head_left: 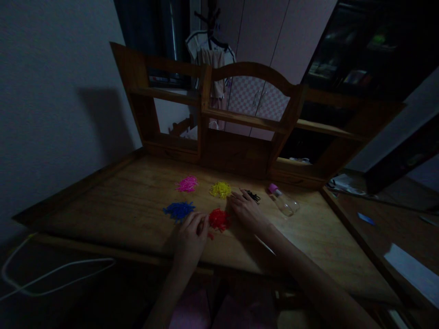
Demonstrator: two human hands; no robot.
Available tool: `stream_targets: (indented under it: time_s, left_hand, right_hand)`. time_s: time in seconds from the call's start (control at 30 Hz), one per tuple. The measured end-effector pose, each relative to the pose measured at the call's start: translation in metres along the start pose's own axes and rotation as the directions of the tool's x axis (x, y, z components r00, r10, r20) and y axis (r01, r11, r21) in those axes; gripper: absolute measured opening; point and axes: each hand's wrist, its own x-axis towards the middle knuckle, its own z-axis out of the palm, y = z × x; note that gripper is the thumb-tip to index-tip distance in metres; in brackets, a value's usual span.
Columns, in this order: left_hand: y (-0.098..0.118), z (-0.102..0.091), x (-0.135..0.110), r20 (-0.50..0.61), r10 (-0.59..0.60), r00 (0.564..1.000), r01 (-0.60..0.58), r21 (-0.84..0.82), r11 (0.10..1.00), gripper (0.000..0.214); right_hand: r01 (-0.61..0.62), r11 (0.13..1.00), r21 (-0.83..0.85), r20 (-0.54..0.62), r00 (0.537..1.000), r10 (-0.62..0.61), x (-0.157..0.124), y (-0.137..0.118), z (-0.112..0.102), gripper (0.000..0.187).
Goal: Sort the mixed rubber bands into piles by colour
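Observation:
My left hand (194, 228) is by the table's front, fingers curled in a pinch between the blue pile (179, 210) and the red pile (218, 220). Whatever is in its fingertips is hidden. Stretched forward, my right hand (247, 209) rests low over the tabletop with its fingers extended, beside the yellow pile (220, 189) and the black pile (253, 196). Farther back on the left lies a pink pile (187, 183). All the piles are thin, strand-like pieces resembling small rubber bands. To the right of the black pile, a clear bottle (286, 204) with a pink cap lies on its side.
The wooden table (113, 205) carries a shelf unit (245, 119) along its back edge. A wall (61, 114) borders the left side. On the right, a lower surface holds a white sheet (413, 269) and a blue card (366, 218). A white cable (68, 264) hangs at the front left.

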Motion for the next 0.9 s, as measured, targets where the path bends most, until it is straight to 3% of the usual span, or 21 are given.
stream_targets:
  time_s: [0.17, 0.37, 0.47, 0.57, 0.7, 0.9]
  left_hand:
    - [0.0, 0.005, 0.001, -0.046, 0.022, 0.999, -0.022, 0.004, 1.0, 0.018]
    - [0.005, -0.011, -0.007, -0.095, -0.073, 0.993, 0.057, -0.163, 0.985, 0.018]
    - [0.004, -0.024, -0.022, 0.032, -0.097, 0.995, 0.101, -0.187, 0.977, 0.022]
    - [-0.001, -0.029, -0.035, 0.214, 0.033, 0.976, -0.007, -0.122, 0.992, 0.025]
    - [0.0, -0.022, -0.032, 0.293, 0.175, 0.94, -0.188, 0.018, 0.982, 0.023]
    - [0.01, -0.013, -0.015, 0.374, 0.239, 0.896, -0.248, -0.024, 0.968, 0.024]
  right_hand:
    - [-0.069, 0.991, -0.117, 0.062, 0.995, 0.077, -0.007, 0.018, 0.002, 0.029]
    - [-0.131, 0.991, 0.029, -0.032, 0.991, 0.132, -0.021, 0.02, -0.021, 0.028]
    - [-0.009, 0.991, 0.135, -0.064, 0.998, 0.018, -0.029, 0.006, -0.022, 0.028]
    - [0.098, 0.974, 0.204, -0.068, 0.994, -0.086, -0.036, -0.002, -0.021, 0.026]
    - [0.0, 0.984, 0.179, -0.106, 0.994, 0.019, -0.04, 0.005, -0.025, 0.021]
    - [-0.188, 0.952, 0.241, -0.149, 0.962, 0.228, -0.053, 0.039, -0.02, 0.024]
